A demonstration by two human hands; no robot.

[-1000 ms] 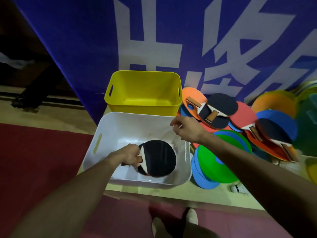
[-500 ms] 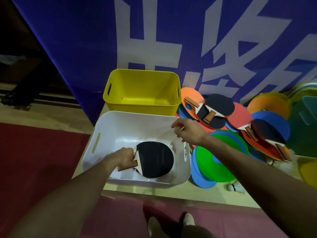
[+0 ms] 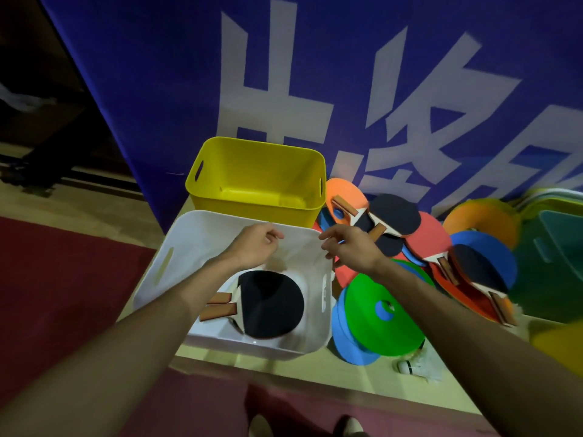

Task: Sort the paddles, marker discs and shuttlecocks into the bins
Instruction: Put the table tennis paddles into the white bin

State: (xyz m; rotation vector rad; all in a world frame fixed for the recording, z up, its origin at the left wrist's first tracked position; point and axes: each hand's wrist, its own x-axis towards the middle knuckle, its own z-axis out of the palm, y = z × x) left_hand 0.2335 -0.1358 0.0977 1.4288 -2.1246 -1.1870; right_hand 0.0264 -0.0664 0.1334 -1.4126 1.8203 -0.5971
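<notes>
Since two black-faced wooden table-tennis paddles (image 3: 268,305) lie stacked flat in the bottom of the white plastic bin (image 3: 189,234), handles pointing left, the sorting looks barely begun and the risk sits mostly with what is left beside it. Above the bin's far half the left hand (image 3: 255,247) hovers with fingers loosely curled and nothing in it; the right hand (image 3: 350,249), likewise empty and slack-fingered, hangs by the bin's far right corner, near the nearest unsorted black paddle (image 3: 394,216). That paddle lies crossed with another over an orange foam marker disc (image 3: 339,190) and a coral disc (image 3: 433,239), so pulling it by the handle would probably drag its neighbour or tip a disc off the pale tabletop (image 3: 220,361). Further right two more paddles (image 3: 473,269) overlap a blue disc (image 3: 492,244), and a hasty grab there could shed the whole layer. A big green disc (image 3: 372,329) on a light-blue disc (image 3: 350,348) lies just beside the white bin's right wall and reaches close to the tabletop's near edge; a forearm brushing it could slide both off. Just beside them a white feathered shuttlecock (image 3: 416,369) rests close to that edge, light enough to roll off or get crushed. Mixing is the other hazard: the yellow plastic bin (image 3: 220,197) behind looks empty, so which kind it takes is undecided
</notes>
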